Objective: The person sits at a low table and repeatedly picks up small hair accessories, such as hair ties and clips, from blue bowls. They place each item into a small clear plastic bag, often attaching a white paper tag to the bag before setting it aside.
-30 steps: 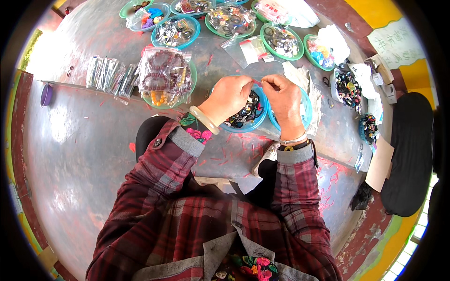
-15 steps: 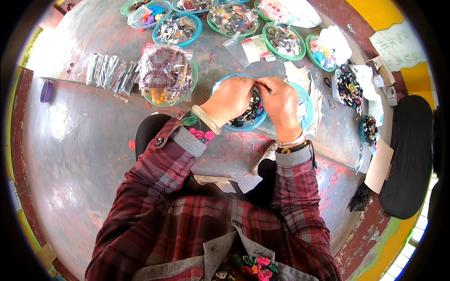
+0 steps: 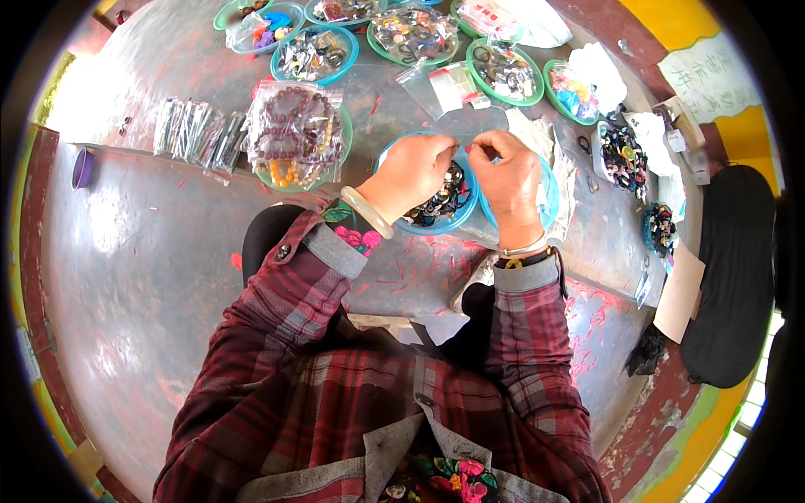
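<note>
Both of my hands are raised over a blue basket (image 3: 436,228) heaped with dark corded pieces (image 3: 449,197) that carry small light beads. My left hand (image 3: 417,172) is closed, its fingertips pinched together above the basket; anything between them is too small to make out. Just to its right, my right hand (image 3: 509,180) pinches thumb against forefinger, and what it holds, if anything, cannot be made out either. A narrow gap parts the two sets of fingertips. Behind my right wrist stands a second blue basket (image 3: 551,189), its contents mostly hidden.
Bagged dark-red bead bracelets (image 3: 293,126) lie on a green basket at left, beside several slim clear packets (image 3: 197,130). More baskets of bagged trinkets, such as a green one (image 3: 505,75), line the far side. A white container (image 3: 619,155) of dark cords stands right.
My fingertips have drawn apart from where they met, the right hand shifting slightly away. The thumb and forefinger of my right hand now form a rounder loop.
</note>
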